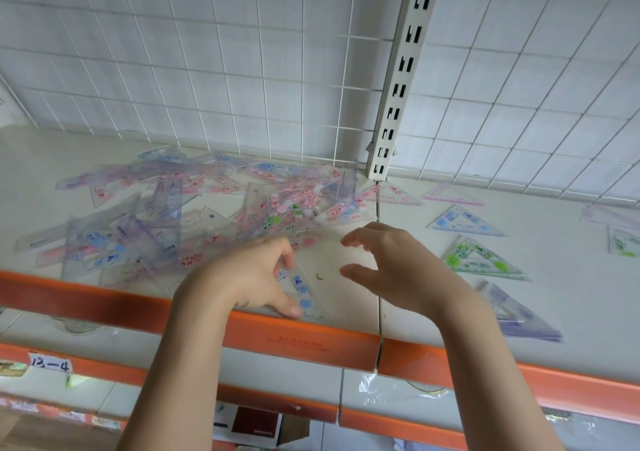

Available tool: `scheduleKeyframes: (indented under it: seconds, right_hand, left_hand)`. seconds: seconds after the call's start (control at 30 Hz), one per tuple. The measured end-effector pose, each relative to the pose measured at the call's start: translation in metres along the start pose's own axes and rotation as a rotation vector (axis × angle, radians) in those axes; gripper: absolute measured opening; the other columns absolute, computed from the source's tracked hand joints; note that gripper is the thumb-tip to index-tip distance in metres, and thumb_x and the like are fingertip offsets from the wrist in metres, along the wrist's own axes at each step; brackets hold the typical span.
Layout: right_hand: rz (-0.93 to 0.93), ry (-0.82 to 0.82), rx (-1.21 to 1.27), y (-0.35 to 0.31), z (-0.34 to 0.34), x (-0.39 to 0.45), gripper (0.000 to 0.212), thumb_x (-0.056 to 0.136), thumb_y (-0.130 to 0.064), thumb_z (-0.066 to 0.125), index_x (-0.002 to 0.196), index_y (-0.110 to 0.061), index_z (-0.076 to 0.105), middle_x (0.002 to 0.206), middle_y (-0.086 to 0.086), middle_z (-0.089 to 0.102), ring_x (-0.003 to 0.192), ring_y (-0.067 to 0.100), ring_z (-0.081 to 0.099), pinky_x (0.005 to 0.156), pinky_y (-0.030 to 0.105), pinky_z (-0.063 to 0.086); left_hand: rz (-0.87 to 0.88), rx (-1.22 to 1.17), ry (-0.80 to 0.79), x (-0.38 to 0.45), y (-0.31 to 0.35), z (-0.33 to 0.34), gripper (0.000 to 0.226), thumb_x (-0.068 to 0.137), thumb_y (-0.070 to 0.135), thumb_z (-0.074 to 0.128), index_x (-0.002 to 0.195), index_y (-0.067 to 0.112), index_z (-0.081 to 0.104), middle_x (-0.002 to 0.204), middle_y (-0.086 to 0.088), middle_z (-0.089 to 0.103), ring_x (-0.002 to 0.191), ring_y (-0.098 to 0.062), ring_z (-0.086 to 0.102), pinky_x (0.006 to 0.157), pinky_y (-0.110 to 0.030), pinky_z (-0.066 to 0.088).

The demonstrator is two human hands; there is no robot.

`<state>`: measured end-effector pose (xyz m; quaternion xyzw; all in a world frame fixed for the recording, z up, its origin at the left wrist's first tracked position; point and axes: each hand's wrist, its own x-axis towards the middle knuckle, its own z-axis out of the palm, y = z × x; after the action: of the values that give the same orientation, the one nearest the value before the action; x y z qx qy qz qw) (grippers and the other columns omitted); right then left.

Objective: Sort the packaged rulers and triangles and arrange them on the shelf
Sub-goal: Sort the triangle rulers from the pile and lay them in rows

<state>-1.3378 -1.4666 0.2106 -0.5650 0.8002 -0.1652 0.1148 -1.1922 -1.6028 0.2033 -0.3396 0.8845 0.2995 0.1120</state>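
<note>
on the white shelf [346, 287], behind its orange front lip [304, 341], a loose jumbled heap of packaged rulers and triangles [194, 215], clear plastic printed in pink, blue, purple and green, spread across the left section up to the wire grid back [242, 69]. left hand [256, 277] low at the shelf's front edge, grip closed lightly on a blue-printed triangle [301, 294], thumb and fingertips pinching it flat against the shelf just behind the lip. right hand [391, 270] raised just beside it, grip open and holding nothing, fingers bent in a loose claw above bare shelf. to the right of the slotted upright [398, 86], separate triangles laid out well apart: a pink one [450, 196] near the back, a blue one [464, 223] in front of it, a green stack [481, 260] nearer, and a purple stack [519, 315] close to the lip beside the right wrist. more packets at the far right edge, too blurred to tell. below, a lower shelf with a handwritten label [50, 364] reading 12-4.
</note>
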Motion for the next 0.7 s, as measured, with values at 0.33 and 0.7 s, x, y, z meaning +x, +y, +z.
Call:
scheduleKeyframes:
  seconds: [0.33,0.7]
  right_hand:
    - [0.007,0.002,-0.001,0.006,-0.001,0.011,0.041,0.09,-0.035,0.058,0.129,-0.022,0.052,0.126,-0.005,0.052,0.112,0.013,0.052,0.091,0.023,0.04]
    - [0.045,-0.006,-0.038,0.015,-0.015,0.04,0.037,0.091,-0.034,0.058,0.124,-0.019,0.056,0.122,0.0,0.058,0.109,0.015,0.053,0.089,0.025,0.039]
  left_hand:
    - [0.006,0.004,-0.033,-0.001,0.004,-0.003,0.067,0.064,0.034,0.084,0.116,0.035,0.042,0.087,0.015,0.042,0.083,-0.01,0.047,0.073,-0.027,0.038]
    - [-0.025,0.018,-0.028,-0.006,0.005,-0.004,0.069,0.061,0.039,0.084,0.11,0.03,0.037,0.11,0.009,0.044,0.1,-0.014,0.051,0.088,-0.035,0.046]
